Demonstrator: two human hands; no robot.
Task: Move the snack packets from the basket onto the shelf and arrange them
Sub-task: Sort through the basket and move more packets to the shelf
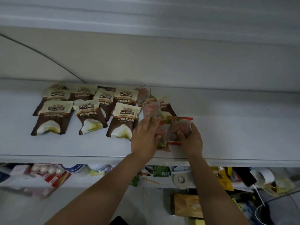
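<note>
Nearby, brown packets crowd the left hand, fingers flat on a clear red packet; the right hand pinches another, a red-edged packet (both on the white shelf); clutter sits below.

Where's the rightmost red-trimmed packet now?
Head view, right of centre: the rightmost red-trimmed packet lies near the front of the white shelf, held by the right hand, beside the left hand.
</note>
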